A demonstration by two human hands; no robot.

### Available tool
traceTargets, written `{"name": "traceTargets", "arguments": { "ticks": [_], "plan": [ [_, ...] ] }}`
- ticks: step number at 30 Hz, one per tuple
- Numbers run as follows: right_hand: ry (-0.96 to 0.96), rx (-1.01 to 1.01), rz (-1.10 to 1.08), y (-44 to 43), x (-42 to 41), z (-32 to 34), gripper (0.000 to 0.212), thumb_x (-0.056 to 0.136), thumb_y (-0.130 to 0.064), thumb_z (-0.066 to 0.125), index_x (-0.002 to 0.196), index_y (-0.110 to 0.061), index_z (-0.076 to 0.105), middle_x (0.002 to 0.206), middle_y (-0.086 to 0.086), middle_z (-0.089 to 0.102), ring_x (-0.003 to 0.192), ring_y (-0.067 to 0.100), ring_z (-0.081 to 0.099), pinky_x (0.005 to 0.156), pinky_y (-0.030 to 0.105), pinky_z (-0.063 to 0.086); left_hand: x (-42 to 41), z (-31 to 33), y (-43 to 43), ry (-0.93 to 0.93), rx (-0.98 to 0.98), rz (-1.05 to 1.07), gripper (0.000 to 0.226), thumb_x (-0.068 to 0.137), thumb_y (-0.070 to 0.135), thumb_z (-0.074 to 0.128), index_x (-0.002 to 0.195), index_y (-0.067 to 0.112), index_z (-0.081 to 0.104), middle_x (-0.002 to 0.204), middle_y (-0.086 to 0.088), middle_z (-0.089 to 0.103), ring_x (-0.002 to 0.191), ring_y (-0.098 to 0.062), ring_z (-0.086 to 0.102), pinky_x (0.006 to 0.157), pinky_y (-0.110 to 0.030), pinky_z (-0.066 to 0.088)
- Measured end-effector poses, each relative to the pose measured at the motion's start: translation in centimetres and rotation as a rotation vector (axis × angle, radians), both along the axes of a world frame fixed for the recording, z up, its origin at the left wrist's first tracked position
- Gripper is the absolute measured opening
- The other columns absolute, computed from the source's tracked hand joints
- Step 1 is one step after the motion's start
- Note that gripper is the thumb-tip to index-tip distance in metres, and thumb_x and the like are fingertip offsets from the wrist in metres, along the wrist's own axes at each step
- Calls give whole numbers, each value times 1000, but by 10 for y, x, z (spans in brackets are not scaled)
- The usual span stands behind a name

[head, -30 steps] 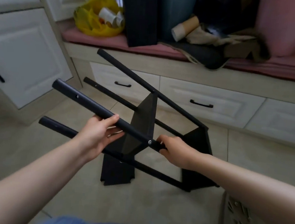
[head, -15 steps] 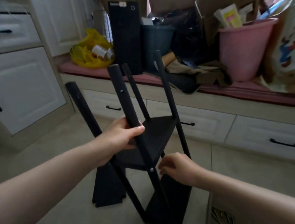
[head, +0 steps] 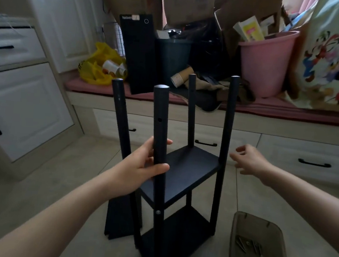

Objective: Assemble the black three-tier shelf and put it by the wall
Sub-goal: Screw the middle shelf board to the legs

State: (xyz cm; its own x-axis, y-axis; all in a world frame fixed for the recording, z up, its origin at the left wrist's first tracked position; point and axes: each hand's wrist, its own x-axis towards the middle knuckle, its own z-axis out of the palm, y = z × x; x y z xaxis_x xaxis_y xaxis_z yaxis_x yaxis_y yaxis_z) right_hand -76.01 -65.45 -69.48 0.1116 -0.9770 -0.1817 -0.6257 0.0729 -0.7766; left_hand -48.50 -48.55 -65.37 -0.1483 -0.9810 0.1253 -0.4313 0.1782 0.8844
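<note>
**Head view: left hand grips a post of the upright shelf**

The left hand (head: 140, 168) reaches forward, with fingers and thumb wrapped round the near post (head: 161, 111) of the black shelf (head: 185, 166), level with the upper fitted tier. The right hand (head: 250, 160) hovers just right of the right-hand post, its fingers loosely spread and holding nothing. The shelf stands upright on the tiled floor at centre, with two tiers fitted. A loose black board (head: 120, 216) sits on the floor just left of its base. A brownish tray (head: 238, 226) of screws (head: 248, 246) lies near right. Beyond, a drawer bench (head: 287, 128) carries a pink bucket (head: 266, 65) and a yellow bag (head: 97, 64).
</note>
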Motion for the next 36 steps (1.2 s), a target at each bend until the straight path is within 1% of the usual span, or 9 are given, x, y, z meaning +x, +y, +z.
{"name": "traceTargets", "arguments": {
  "ticks": [3, 8, 14, 16, 18, 25, 27, 30, 36],
  "plan": [
    [-36, 28, 6, -5, 1, -2, 59, 98, -31, 58, 147, -13, 30, 116, 7, 53, 99, 27, 61, 87, 42, 56, 9, 8, 1, 3, 5, -16, 56, 97, 13, 64, 130, 55, 49, 81, 19, 54, 81, -5, 62, 80, -25, 55],
    [-115, 42, 52, -15, 4, -2, 57, 99, -24, 57, 149, -20, 29, 118, 8, 58, 103, 25, 61, 84, 39, 55, 25, 9, 2, -26, -30, 19, 62, 90, 26, 67, 134, 63, 43, 95, -11, 57, 93, -18, 66, 84, -26, 55],
    [-175, 43, 84, -22, 7, 0, 46, 100, -16, 56, 142, -23, 40, 117, 10, 64, 105, 24, 64, 81, 36, 53, 38, 4, -4, -37, -123, 117, 59, 91, 28, 63, 129, 68, 44, 99, 11, 70, 102, -18, 69, 90, -29, 57],
    [-190, 44, 94, -23, 8, -1, 45, 100, -15, 55, 141, -25, 40, 115, 9, 65, 104, 23, 64, 79, 35, 53, 42, 3, -8, -71, -169, 177, 59, 94, 22, 63, 127, 68, 43, 98, 9, 71, 99, -17, 69, 90, -27, 55],
    [-215, 40, 88, -21, 9, -3, 44, 100, -14, 55, 140, -27, 40, 114, 10, 64, 103, 24, 64, 77, 34, 55, 46, 1, -12, -116, -207, 238, 59, 97, 13, 61, 135, 55, 42, 97, 7, 72, 95, -17, 70, 89, -25, 54],
    [-281, -13, 54, -11, 5, -10, 38, 100, -12, 53, 132, -29, 41, 104, 5, 64, 89, 18, 66, 62, 27, 54, 51, -5, -32, -67, -228, 392, 48, 97, 3, 59, 135, 29, 45, 107, -11, 67, 89, -24, 73, 85, -43, 60],
    [-274, -52, 55, -6, -2, -10, 38, 100, -12, 53, 133, -27, 41, 104, 6, 63, 90, 19, 66, 65, 29, 56, 48, -6, -37, -58, -233, 407, 48, 97, 2, 59, 134, 28, 45, 106, -9, 67, 89, -22, 73, 84, -41, 60],
    [-244, -105, 76, 5, -15, -7, 39, 99, -12, 55, 132, -29, 40, 104, 10, 63, 92, 24, 68, 79, 41, 60, 42, -8, -45, -47, -225, 428, 46, 97, 0, 60, 131, 28, 45, 105, -9, 68, 89, -21, 74, 86, -41, 60],
    [-208, -171, 126, 27, -37, -5, 35, 98, -13, 58, 120, -34, 40, 101, 9, 64, 92, 23, 68, 78, 44, 61, 34, -13, -61, -54, -176, 468, 46, 98, -1, 58, 134, 22, 44, 110, -9, 66, 95, -20, 73, 92, -48, 58]
  ]
}}
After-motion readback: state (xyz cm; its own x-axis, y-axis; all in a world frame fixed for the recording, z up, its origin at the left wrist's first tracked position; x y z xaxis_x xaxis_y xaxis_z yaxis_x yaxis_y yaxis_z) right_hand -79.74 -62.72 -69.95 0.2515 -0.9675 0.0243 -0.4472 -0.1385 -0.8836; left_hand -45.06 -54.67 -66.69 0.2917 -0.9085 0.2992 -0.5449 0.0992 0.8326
